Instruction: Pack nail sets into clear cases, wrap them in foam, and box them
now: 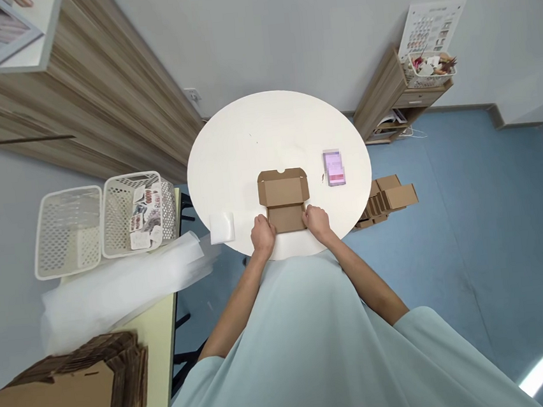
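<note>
Near the front edge of the white oval bench (273, 120): a shallow, open-topped brown cardboard box (286, 218), square in front of the person.
Box's long axis: side to side, across the line of sight, so its short walls face the two hands.
Hinged lid: the brown cardboard lid flap (283, 191) is tipped open on the side away from the person, its small side tabs spread outward.
Left grip: the bare left hand (263, 235) has its fingers curled, closed on the box's left wall near the front corner.
Right grip: the bare right hand (317, 222) is closed likewise on the right wall, set slightly farther forward than the left.
Box from the grips: directly between them and touching both; neither hand is clearly nearer.
Lid from the grips: beyond both, just past the hinge line, with no finger visible on it.
Small rectangular purple-and-pink pack (334, 167): ahead of the right hand and outward, apart from it; long axis pointing away from the person, surface blurred; the right hand is nearer.
Flat, squarish white packet (222, 227): outward of the left hand at the bench's left front edge, apart from the fingers; the left hand is nearer.
</note>
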Demonstrator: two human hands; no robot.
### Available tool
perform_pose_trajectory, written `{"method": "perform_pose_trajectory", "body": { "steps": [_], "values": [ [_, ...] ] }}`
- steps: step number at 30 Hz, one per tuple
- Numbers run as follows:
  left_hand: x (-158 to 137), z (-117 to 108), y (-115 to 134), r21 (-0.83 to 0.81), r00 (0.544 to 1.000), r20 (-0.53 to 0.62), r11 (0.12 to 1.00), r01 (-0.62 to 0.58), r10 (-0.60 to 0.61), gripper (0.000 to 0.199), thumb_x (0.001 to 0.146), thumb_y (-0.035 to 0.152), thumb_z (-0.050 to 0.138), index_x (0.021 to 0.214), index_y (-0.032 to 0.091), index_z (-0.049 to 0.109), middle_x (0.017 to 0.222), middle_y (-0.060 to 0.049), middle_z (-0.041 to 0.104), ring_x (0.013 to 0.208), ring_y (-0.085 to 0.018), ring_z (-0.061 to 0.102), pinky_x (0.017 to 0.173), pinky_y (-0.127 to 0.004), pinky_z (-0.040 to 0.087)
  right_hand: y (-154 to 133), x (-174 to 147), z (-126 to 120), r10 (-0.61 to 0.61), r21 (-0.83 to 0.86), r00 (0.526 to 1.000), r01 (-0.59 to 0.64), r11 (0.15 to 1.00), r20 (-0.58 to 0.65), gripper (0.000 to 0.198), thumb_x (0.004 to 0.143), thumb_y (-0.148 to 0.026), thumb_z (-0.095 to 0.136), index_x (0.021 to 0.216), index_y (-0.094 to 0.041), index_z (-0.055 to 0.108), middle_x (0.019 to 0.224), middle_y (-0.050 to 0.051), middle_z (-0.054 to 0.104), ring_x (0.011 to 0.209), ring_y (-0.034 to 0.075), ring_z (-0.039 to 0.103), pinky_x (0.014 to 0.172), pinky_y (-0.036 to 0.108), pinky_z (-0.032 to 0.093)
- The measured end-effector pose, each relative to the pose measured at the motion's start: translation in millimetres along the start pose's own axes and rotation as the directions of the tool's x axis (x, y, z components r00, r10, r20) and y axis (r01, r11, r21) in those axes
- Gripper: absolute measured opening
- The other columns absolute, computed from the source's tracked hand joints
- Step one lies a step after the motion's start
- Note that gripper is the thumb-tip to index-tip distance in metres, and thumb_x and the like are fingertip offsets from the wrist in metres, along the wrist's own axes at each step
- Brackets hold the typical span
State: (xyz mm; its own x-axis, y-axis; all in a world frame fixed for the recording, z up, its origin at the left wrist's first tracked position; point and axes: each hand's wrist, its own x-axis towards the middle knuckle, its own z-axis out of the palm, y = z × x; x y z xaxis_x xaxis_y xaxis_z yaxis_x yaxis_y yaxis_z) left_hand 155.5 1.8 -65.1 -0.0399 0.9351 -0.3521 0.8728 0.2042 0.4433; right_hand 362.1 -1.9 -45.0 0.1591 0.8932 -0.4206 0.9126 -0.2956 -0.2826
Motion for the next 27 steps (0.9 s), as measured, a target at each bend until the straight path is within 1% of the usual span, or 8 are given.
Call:
{"method": "perform_pose_trajectory", "body": {
  "steps": [3, 6, 10, 13, 17, 20, 23, 27],
  "values": [
    [-1, 0, 1, 0.0, 1.0, 0.004, 1.0, -0.002, 0.002, 0.013, 0.099, 0.015, 0.052, 0.11, 0.022, 0.054, 0.112, -0.013, 0.063, 0.093, -0.031, 0.068, 0.079, -0.041, 0.05, -7, 0, 0, 0.008, -0.051, 1.0, -0.007, 0.999, 0.015, 0.033, 0.103, -0.01, 0.042, 0.116, -0.012, 0.072, 0.107, 0.023, 0.078, 0.1, 0.033, 0.076, 0.084, 0.039, 0.055],
    [-4, 0, 2, 0.005, 1.0, 0.019, 1.0, 0.003, -0.003, 0.012, 0.101, 0.018, 0.054, 0.111, 0.022, 0.055, 0.112, -0.013, 0.064, 0.093, -0.031, 0.069, 0.079, -0.04, 0.049, -11, -1, -1, 0.018, -0.067, 0.999, -0.016, 0.998, 0.031, 0.035, 0.103, -0.008, 0.04, 0.12, -0.011, 0.07, 0.112, 0.024, 0.077, 0.103, 0.034, 0.076, 0.086, 0.041, 0.055],
    [-4, -10, -9, -0.045, 0.999, 0.026, 0.999, -0.03, 0.031, 0.018, 0.105, 0.036, 0.057, 0.115, 0.021, 0.059, 0.115, -0.014, 0.067, 0.102, -0.032, 0.069, 0.085, -0.041, 0.051, -9, -9, -9, 0.025, -0.074, 0.999, -0.023, 0.997, 0.03, 0.031, 0.111, -0.023, 0.041, 0.12, -0.012, 0.068, 0.115, 0.024, 0.075, 0.105, 0.034, 0.075, 0.085, 0.039, 0.053],
    [3, -31, -37, -0.096, 0.995, -0.097, 0.995, -0.015, 0.006, 0.027, 0.107, 0.043, 0.053, 0.121, 0.02, 0.06, 0.118, -0.014, 0.069, 0.11, -0.032, 0.069, 0.095, -0.042, 0.052, -5, -18, -17, 0.04, -0.062, 0.999, -0.04, 0.997, 0.0, 0.035, 0.114, -0.04, 0.044, 0.117, -0.014, 0.067, 0.113, 0.021, 0.075, 0.104, 0.032, 0.075, 0.083, 0.036, 0.051],
    [23, -66, -87, -0.047, 0.944, -0.281, 0.985, 0.167, -0.174, 0.033, 0.101, 0.033, 0.061, 0.129, 0.016, 0.058, 0.129, -0.018, 0.065, 0.128, -0.034, 0.062, 0.113, -0.047, 0.047, 0, -30, -24, 0.066, -0.035, 0.997, -0.067, 0.997, -0.025, 0.036, 0.115, -0.042, 0.043, 0.114, -0.016, 0.067, 0.11, 0.015, 0.077, 0.099, 0.027, 0.074, 0.077, 0.031, 0.046],
    [36, -82, -113, -0.017, 0.92, -0.239, 0.948, 0.317, -0.311, 0.053, 0.089, 0.036, 0.079, 0.13, 0.012, 0.057, 0.134, -0.022, 0.063, 0.135, -0.039, 0.057, 0.118, -0.051, 0.043, 3, -37, -24, 0.074, -0.001, 0.997, -0.074, 0.997, -0.01, 0.032, 0.114, -0.04, 0.045, 0.112, -0.017, 0.068, 0.104, 0.012, 0.077, 0.096, 0.026, 0.073, 0.073, 0.03, 0.043],
    [43, -85, -120, 0.006, 0.921, -0.16, 0.933, 0.36, -0.354, 0.058, 0.083, 0.042, 0.084, 0.125, 0.011, 0.058, 0.128, -0.022, 0.068, 0.131, -0.041, 0.06, 0.116, -0.052, 0.045, 5, -41, -23, 0.064, 0.044, 0.998, -0.064, 0.997, -0.01, 0.031, 0.114, -0.039, 0.046, 0.11, -0.018, 0.07, 0.105, 0.011, 0.078, 0.094, 0.025, 0.073, 0.071, 0.03, 0.042],
    [43, -86, -112, 0.022, 0.908, -0.216, 0.928, 0.373, -0.36, 0.062, 0.076, 0.041, 0.09, 0.12, 0.014, 0.057, 0.129, -0.023, 0.067, 0.127, -0.042, 0.062, 0.11, -0.052, 0.049, 6, -44, -23, 0.059, 0.096, 0.998, -0.057, 0.994, -0.02, 0.032, 0.113, -0.038, 0.046, 0.113, -0.018, 0.071, 0.108, 0.011, 0.079, 0.094, 0.025, 0.073, 0.072, 0.031, 0.042]
  ]
}}
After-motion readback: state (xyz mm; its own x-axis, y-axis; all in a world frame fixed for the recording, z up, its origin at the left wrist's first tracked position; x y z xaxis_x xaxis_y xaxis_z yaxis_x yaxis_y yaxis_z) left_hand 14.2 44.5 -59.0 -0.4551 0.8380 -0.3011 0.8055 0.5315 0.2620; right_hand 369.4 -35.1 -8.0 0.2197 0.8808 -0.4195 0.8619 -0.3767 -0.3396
